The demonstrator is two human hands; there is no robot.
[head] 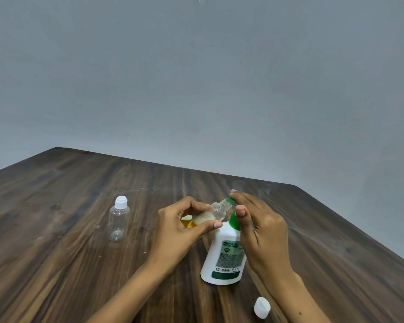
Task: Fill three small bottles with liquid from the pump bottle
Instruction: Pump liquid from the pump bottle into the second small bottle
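Left hand [180,231] has its grip pinched around a small clear bottle [210,214], tipped way over so its long axis runs nearly flat, open threaded neck aimed right at the green pump nozzle [231,201]. Some yellowish liquid sits in its low end by the palm. The white pump bottle [224,255] stands on the wooden tabletop [56,264], leaning a bit in this wide view. Right hand [264,229] rests flat-fingered on the pump head, not clenched. An empty capped bottle [118,219] stands upright off to the left, well apart. A loose white cap [262,307] lies near the right forearm.
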